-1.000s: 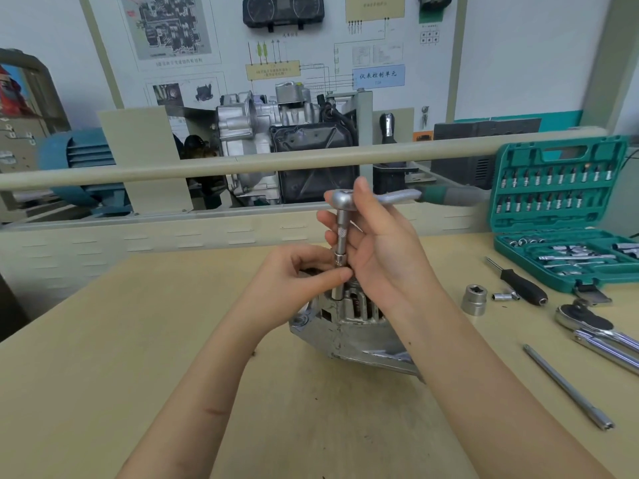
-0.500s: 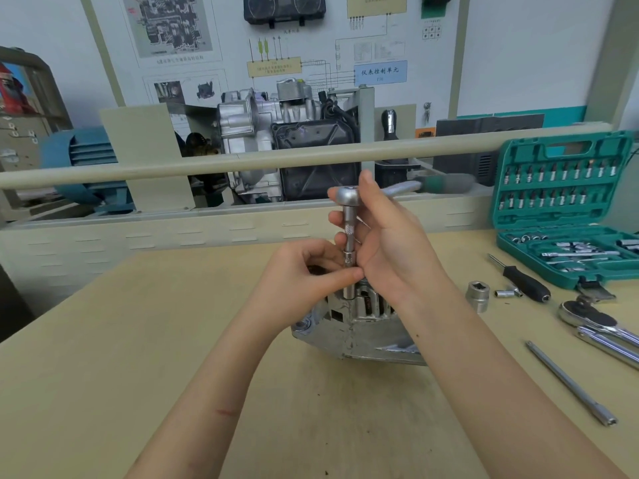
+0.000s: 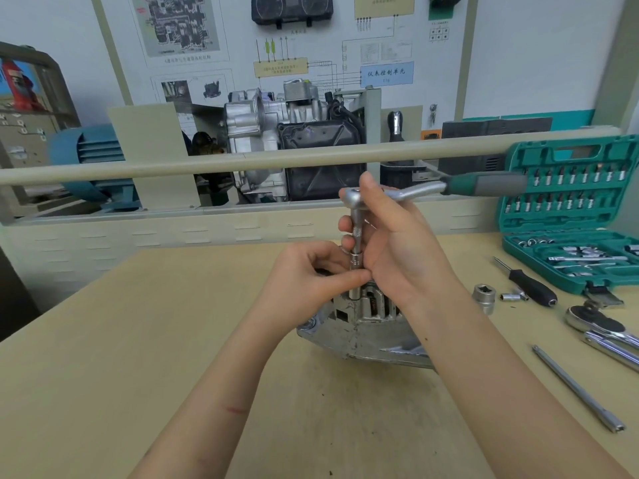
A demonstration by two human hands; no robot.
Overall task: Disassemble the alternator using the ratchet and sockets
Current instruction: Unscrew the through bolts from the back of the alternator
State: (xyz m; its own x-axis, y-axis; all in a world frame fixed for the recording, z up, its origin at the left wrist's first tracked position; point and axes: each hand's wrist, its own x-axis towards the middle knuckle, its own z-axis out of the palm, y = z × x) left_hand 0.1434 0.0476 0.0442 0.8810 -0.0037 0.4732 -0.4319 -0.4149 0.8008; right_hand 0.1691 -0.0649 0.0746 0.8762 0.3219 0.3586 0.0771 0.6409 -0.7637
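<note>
Here the cast-aluminium grey alternator sits mid-way on the pale wooden surface, apparently tipped on its housing so a top bolt faces upward. A chrome ratchet with green-and-grey handle stands over it on a slim extension and socket, handle swung right. The left hand pinches the socket, likely keeping it seated; the right hand curls its grip around the extension, thumb on the head, steadying it upright. Spare tools lie near the open green socket case, within reach.
</note>
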